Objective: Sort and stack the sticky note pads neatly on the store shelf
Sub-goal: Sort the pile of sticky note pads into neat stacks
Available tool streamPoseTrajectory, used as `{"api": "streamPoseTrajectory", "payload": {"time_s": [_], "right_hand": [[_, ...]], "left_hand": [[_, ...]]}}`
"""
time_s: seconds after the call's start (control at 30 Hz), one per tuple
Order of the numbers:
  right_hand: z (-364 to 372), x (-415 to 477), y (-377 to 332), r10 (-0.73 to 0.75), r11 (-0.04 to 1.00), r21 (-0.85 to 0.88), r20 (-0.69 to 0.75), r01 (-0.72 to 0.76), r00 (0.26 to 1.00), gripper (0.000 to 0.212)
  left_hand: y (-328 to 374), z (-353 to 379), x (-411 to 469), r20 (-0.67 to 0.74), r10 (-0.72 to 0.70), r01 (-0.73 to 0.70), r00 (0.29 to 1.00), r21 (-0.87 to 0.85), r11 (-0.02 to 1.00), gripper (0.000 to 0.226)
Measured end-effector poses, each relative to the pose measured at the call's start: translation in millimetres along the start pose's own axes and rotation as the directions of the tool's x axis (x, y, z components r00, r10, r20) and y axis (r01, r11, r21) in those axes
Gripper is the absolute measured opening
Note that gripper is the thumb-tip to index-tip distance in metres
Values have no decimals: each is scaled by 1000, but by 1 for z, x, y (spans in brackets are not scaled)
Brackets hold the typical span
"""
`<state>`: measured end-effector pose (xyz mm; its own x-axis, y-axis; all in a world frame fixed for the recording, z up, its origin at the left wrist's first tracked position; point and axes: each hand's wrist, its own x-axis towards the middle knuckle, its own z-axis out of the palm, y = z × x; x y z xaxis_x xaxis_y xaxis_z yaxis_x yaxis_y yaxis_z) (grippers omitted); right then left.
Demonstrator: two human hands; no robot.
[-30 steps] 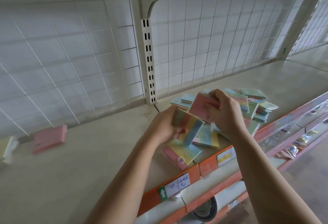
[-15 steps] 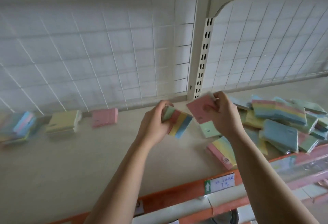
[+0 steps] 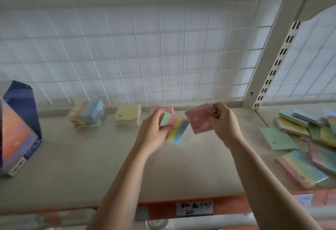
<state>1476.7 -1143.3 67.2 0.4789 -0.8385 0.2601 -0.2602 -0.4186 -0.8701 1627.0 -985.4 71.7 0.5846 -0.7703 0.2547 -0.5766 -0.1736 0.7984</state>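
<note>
A: Much left?
B: Yes. Three stacks [image 3: 128, 115] sit at the beige shelf's [image 3: 91, 166] back, and a jumbled pad heap [image 3: 309, 138] lies to the right.
A: Hands?
B: The left hand [image 3: 154, 133] pinches a striped paper pad [image 3: 177, 128] in curled fingers [image 3: 165, 127]; the right hand [image 3: 221, 120] pinches a pink square pad [image 3: 198, 120], both mid-air.

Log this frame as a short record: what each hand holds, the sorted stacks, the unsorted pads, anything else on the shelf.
left hand: holds striped pad
right hand: pinches pink pad
sorted, along the back of the shelf: striped stack, yellow stack, pink stack partly behind the left hand
unsorted pile: loose pads, far right
other: blue box, far left
</note>
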Motion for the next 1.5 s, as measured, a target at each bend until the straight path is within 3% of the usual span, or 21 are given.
{"api": "streamPoseTrajectory", "payload": {"time_s": [0.27,0.43,0.87,1.0,1.13,1.33,1.5], "right_hand": [[76,8,-18,86,990,99,102,-96,991,13],[108,19,-28,129,988,81,61,-134,990,11],[130,26,-20,114,962,-254,53,-97,992,28],[131,25,-19,63,956,-288,20,-54,998,40],[132,25,-22,91,907,-419,91,-44,992,19],[128,14,-25,108,885,-466,188,-8,976,46],[130,9,-26,69,880,-474,184,27,981,48]], "left_hand": [[-38,-54,-16,-60,-44,46,997,42,998,25],[-49,-76,-23,-79,-42,47,996,59,997,23],[-57,-86,-29,-71,-75,76,995,16,997,24],[-56,-83,-29,-73,-80,81,994,16,997,22],[-56,-83,-31,-73,-72,74,995,18,997,23],[-56,-83,-32,-103,-90,90,991,-13,996,28],[-57,-84,-34,-109,-81,80,991,-16,997,21]]}}
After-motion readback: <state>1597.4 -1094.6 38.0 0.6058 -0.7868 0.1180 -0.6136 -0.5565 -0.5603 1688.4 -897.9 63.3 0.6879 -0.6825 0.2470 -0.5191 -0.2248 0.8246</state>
